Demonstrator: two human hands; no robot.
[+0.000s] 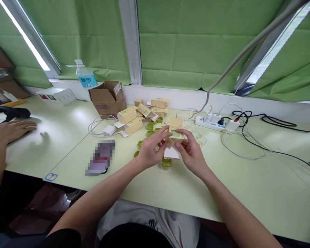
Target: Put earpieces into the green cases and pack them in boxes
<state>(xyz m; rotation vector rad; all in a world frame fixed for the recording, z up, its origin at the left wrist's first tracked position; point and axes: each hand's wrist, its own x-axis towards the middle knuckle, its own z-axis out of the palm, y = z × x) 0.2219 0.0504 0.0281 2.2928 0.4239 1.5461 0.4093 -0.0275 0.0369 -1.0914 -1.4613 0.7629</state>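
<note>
Between both hands, above the table, is a small tan paper box (176,124) with a green label and a white flap folded out towards me. My left hand (153,147) pinches its left side, thumb near the flap. On the right side, the fingers and thumb of my right hand (191,148) close on the same box. Just beneath the flap stands a small clear container with a green lid (166,163). Several green lids (150,130) lie behind and left of my hands. Clear plastic pieces (200,137) sit behind my right hand, partly hidden by it.
Several tan boxes (130,119) are piled beyond my left hand, beside a brown carton (107,100) and a water bottle (85,75). A phone (100,156) lies left. Cables trail from a power strip (212,122) on the right. Another person's hand (15,130) rests at far left.
</note>
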